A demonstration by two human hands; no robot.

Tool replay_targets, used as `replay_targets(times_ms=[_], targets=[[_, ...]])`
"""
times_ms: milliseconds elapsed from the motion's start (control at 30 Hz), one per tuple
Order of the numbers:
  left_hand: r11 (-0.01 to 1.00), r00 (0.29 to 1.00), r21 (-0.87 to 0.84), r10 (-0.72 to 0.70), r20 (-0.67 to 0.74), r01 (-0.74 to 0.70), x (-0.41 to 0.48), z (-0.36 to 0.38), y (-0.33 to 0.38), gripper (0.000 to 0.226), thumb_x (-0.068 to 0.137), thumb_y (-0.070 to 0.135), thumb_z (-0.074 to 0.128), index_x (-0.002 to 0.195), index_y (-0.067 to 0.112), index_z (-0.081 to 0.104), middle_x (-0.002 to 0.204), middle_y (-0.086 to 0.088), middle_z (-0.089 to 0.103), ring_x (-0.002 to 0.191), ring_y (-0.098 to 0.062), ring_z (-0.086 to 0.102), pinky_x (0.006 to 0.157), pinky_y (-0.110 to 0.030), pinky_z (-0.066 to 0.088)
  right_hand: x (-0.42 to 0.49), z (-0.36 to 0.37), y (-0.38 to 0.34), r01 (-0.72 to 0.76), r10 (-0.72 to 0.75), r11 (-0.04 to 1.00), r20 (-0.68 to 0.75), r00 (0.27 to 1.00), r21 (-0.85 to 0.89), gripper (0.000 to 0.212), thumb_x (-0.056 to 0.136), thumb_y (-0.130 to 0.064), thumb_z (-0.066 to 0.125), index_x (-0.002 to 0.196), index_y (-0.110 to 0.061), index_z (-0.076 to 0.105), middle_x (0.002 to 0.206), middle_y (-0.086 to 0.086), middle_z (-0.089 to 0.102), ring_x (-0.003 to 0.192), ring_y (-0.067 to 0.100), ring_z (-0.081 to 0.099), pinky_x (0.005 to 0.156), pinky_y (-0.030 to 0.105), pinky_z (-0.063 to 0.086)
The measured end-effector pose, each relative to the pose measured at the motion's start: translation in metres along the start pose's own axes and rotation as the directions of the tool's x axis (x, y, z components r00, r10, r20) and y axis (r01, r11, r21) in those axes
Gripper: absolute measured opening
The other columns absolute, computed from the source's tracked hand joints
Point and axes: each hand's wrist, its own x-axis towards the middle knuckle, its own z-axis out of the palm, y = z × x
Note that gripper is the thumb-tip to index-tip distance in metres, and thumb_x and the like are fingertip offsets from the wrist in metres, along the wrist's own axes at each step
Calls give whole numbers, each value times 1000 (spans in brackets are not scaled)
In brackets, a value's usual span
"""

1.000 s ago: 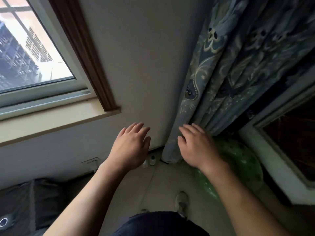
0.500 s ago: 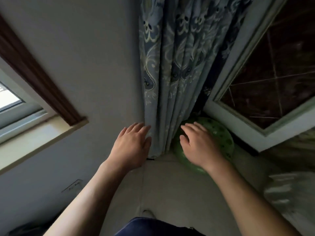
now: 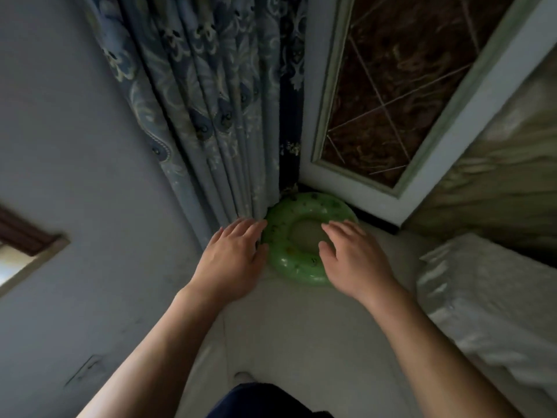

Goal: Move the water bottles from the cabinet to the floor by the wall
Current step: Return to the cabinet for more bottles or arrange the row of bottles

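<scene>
Both empty and loose-fingered, the left hand (image 3: 232, 260) and right hand (image 3: 354, 262) are hovering over a green ring (image 3: 281, 229), seemingly between bottles, needing the unseen cabinet next.

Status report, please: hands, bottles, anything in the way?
Left hand open, empty. Right hand open, empty. No water bottles in view. Green inflatable ring on floor in corner by curtain.

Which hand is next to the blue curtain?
The left hand: its fingers lie at the foot of the curtain. The right hand overlaps the green ring, away from the curtain.
</scene>
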Motion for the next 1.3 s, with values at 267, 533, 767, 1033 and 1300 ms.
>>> replay_targets(times_ms=[267, 533, 767, 1033, 1300], targets=[[994, 993, -36, 104, 60, -102, -3, 46, 122, 58, 93, 45, 32, 143, 19, 48, 147, -3, 49, 139, -23, 40, 115, -42, 32, -85, -28, 104, -90, 93, 996, -156, 983, 28, 51, 91, -33, 43, 128, -4, 61, 128, 13, 64, 117, 33, 58, 102, 41, 45], [969, 968, -79, 238, 74, -232, -3, 81, 230, 52, 97, 40, 37, 143, 17, 48, 146, -5, 50, 138, -27, 42, 115, -42, 32, -164, -58, 198, -217, 217, 976, -203, 955, 22, 47, 91, -30, 42, 121, -1, 63, 117, 15, 67, 109, 37, 60, 96, 43, 47], [953, 951, -119, 291, 103, -279, 17, 101, 286, 64, 91, 49, 26, 143, 19, 49, 149, -6, 47, 139, -26, 40, 115, -44, 32, -182, -69, 259, -298, 292, 955, -190, 937, -2, 44, 96, -28, 46, 133, -5, 56, 132, 12, 60, 123, 31, 52, 102, 40, 40], [929, 928, -140, 358, 103, -342, 84, 137, 349, 59, 90, 39, 35, 138, 12, 54, 141, -14, 54, 133, -32, 47, 112, -45, 36, -170, -86, 331, -379, 368, 923, -146, 918, -60, 46, 100, -30, 44, 140, -9, 49, 141, 7, 53, 129, 26, 46, 107, 36, 34], [901, 900, -183, 418, 128, -392, 159, 180, 415, 65, 87, 46, 27, 131, 10, 59, 133, -17, 59, 124, -37, 54, 105, -49, 43, -133, -108, 410, -450, 444, 893, -134, 886, -14, 42, 95, -28, 48, 130, -7, 58, 127, 11, 62, 117, 30, 55, 100, 41, 41]])
